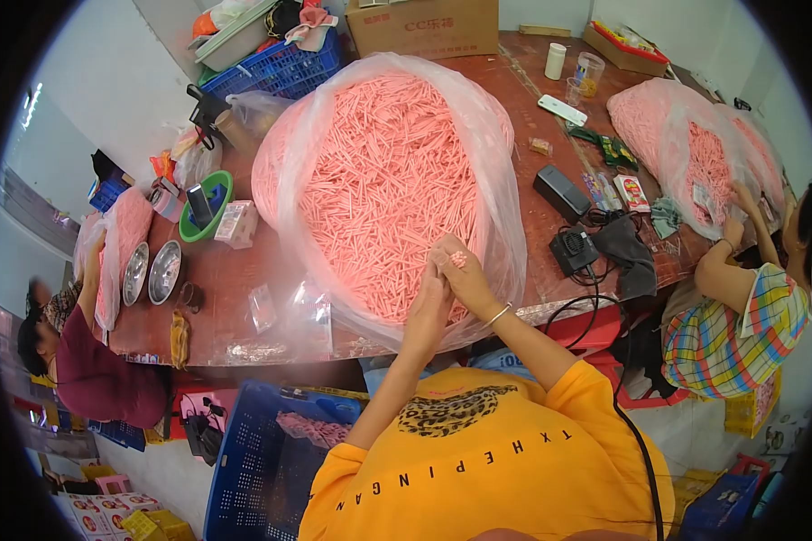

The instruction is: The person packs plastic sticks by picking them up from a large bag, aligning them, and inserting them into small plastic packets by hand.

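In front of me a large clear plastic bag [505,216] stands wide, filled with thin pink sticks [388,171]. Over its near right part my two hands meet. My right hand [467,278], with a bracelet at the wrist, is closed around a small bunch of the pink sticks, whose pale ends show above the fingers. My left hand [429,293] presses against the right one from the left, its fingers closed up to the same bunch. The palms and most of the bunch are hidden.
Blue crate [253,460] below the table's edge at left. Green basin [206,207] and metal bowls [165,272] to the left; black power adapter [573,251] and cables to the right. Co-workers at both sides handle other pink bags [654,117]. Cardboard box [424,27] at the back.
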Demonstrator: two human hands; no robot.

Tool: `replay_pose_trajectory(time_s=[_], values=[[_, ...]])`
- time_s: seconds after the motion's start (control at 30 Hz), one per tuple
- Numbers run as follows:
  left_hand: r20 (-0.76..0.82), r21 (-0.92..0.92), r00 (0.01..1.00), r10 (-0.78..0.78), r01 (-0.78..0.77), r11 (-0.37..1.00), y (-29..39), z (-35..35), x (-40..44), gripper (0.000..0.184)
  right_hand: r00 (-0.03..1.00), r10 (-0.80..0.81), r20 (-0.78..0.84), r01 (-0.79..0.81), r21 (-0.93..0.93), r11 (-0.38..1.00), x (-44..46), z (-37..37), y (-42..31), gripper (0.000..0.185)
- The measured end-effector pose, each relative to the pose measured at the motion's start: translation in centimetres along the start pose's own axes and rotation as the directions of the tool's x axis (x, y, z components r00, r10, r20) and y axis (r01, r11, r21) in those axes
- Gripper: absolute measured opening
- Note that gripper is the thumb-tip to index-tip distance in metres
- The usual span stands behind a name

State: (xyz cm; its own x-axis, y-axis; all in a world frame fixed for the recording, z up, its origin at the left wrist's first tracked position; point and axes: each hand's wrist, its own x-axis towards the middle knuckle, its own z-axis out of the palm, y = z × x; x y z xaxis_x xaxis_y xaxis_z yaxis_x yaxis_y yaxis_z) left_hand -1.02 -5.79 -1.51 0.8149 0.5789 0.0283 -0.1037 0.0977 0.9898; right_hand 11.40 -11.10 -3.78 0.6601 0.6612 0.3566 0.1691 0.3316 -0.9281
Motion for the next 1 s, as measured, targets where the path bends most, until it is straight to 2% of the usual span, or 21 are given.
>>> replay_pose_trajectory(time_s=[0.07,0.1,0.17,0.2,0.27,0.3,0.37,0.4,0.47,0.57,0.67,0.7,0.77,0.8,0.9,0.97,1.0], values=[[0.053,0.277,0.995,0.085,-0.096,0.956,-0.5,-0.5,-0.1,0.054,0.999,0.010,-0.032,-0.008,0.040,0.999,-0.3,0.0,-1.2,0.017],[0.091,0.407,0.989,0.119,-0.146,0.902,-0.4,-0.6,-0.2,0.053,0.997,0.081,-0.005,-0.081,0.015,0.997,-0.6,-0.5,-1.3,0.016],[0.094,0.577,0.948,0.304,-0.301,0.759,0.7,-1.0,-0.2,0.051,0.974,0.221,0.045,-0.219,-0.036,0.975,-0.9,-1.5,-1.4,0.015],[0.109,0.653,0.914,0.391,-0.363,0.665,1.6,-1.0,-0.1,0.050,0.984,0.166,0.066,-0.165,-0.022,0.986,-1.1,-1.3,-1.2,0.015],[0.379,0.795,0.837,0.395,-0.513,0.324,3.4,0.0,0.4,0.054,0.992,0.052,0.115,-0.054,0.007,0.999,-1.6,-0.8,-0.2,0.016],[0.504,0.806,0.787,0.355,-0.576,0.133,3.7,0.4,0.6,0.056,0.994,-0.020,0.104,0.030,-0.091,0.995,-1.6,-0.7,0.7,0.016],[0.499,0.799,0.794,0.347,-0.576,0.170,2.9,0.4,0.5,0.051,0.981,-0.167,0.096,0.187,-0.282,0.941,-1.8,-0.6,2.5,0.017],[0.503,0.791,0.793,0.343,-0.582,0.185,2.6,0.3,0.7,0.048,0.995,-0.068,0.066,0.080,-0.188,0.979,-1.7,-0.7,2.2,0.019],[0.373,0.741,0.822,0.431,-0.543,0.394,2.1,0.1,0.5,0.045,0.989,0.145,0.034,-0.146,0.011,0.989,-2.1,-1.0,1.3,0.023],[0.184,0.642,0.885,0.428,-0.438,0.629,0.8,-1.0,-0.4,0.039,0.929,0.366,0.052,-0.370,0.076,0.926,-1.8,-1.7,2.0,0.040],[0.058,0.569,0.926,0.373,-0.338,0.750,-0.4,-1.7,-0.8,0.033,0.953,0.273,0.132,-0.298,0.246,0.922,-0.9,-2.6,1.7,0.055],[0.025,0.549,0.936,0.352,-0.307,0.778,-0.6,-2.0,-1.0,0.032,0.966,0.246,0.085,-0.260,0.272,0.926,-0.6,-2.2,1.3,0.056],[-0.058,0.357,0.978,0.198,-0.165,0.919,-0.9,-1.3,-1.0,0.028,0.981,0.192,-0.015,-0.177,0.317,0.932,0.0,-1.0,0.3,0.058],[-0.083,0.247,0.990,0.116,-0.093,0.964,-1.1,-0.8,-0.9,0.026,0.979,0.205,0.014,-0.195,0.364,0.911,0.0,-0.8,-0.1,0.058],[-0.048,0.222,0.999,-0.006,0.016,0.975,-3.1,-0.7,0.0,0.025,0.973,0.218,0.071,-0.225,0.461,0.858,0.1,-0.5,-0.7,0.056],[-0.059,0.017,0.995,-0.081,0.082,0.996,-3.2,-0.6,0.4,0.024,0.974,0.218,0.065,-0.222,0.486,0.845,-0.1,-0.1,-0.5,0.053],[-0.057,-0.085,0.991,-0.120,0.115,0.990,-3.2,-0.6,0.6,0.025,0.946,0.302,0.117,-0.323,0.424,0.846,-0.3,-0.3,-0.8,0.051]])
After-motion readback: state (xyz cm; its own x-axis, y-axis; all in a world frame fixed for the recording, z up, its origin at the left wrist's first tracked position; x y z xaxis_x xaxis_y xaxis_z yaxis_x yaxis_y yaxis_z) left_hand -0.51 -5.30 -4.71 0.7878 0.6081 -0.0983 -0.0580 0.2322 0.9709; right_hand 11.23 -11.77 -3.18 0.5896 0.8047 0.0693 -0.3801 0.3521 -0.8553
